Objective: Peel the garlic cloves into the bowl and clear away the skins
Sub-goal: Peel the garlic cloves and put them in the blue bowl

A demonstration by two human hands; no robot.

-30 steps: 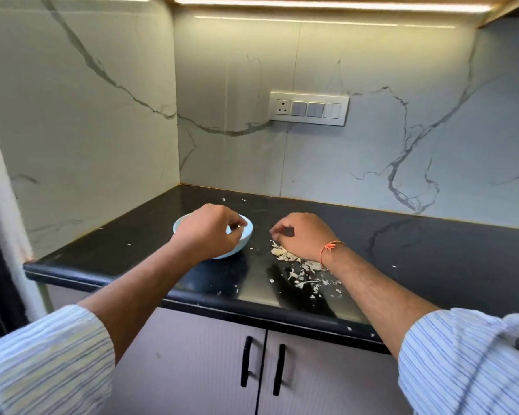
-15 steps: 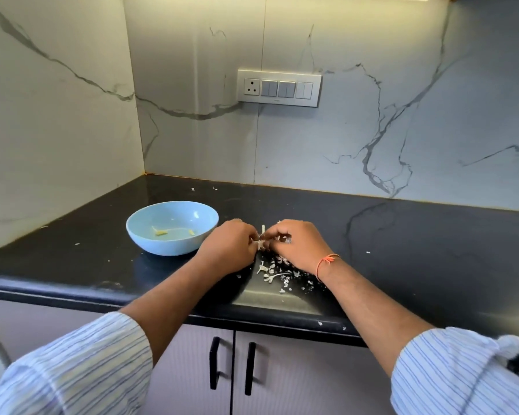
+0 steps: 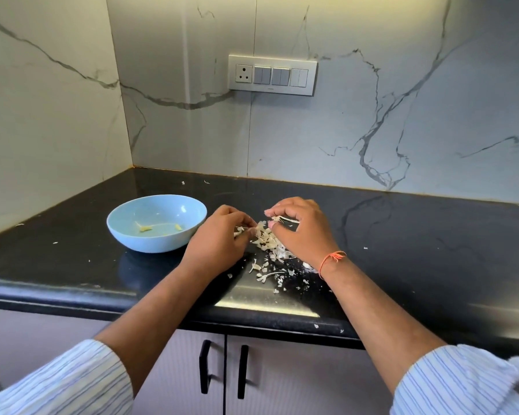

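A light blue bowl (image 3: pixel 156 224) stands on the black counter (image 3: pixel 417 250) and holds a few small yellowish garlic pieces (image 3: pixel 146 228). To its right lies a pile of white garlic skins (image 3: pixel 267 244), with scraps spread toward the counter's front edge. My left hand (image 3: pixel 219 244) is beside the bowl, its curled fingers pinching a bit of skin at the pile's left side. My right hand (image 3: pixel 300 229), with an orange thread at the wrist, hovers over the pile and pinches a thin strip of skin between thumb and fingertips.
Marble-patterned walls meet in a corner behind the bowl, with a switch panel (image 3: pixel 272 74) on the back wall. Stray skin flecks (image 3: pixel 183 183) dot the counter near the wall and front edge. Cabinet doors with black handles (image 3: pixel 206 366) are below.
My left hand left the bowl and came to the skin pile beside my right hand. Both hands now pinch at skins. The view has tilted down and closer.
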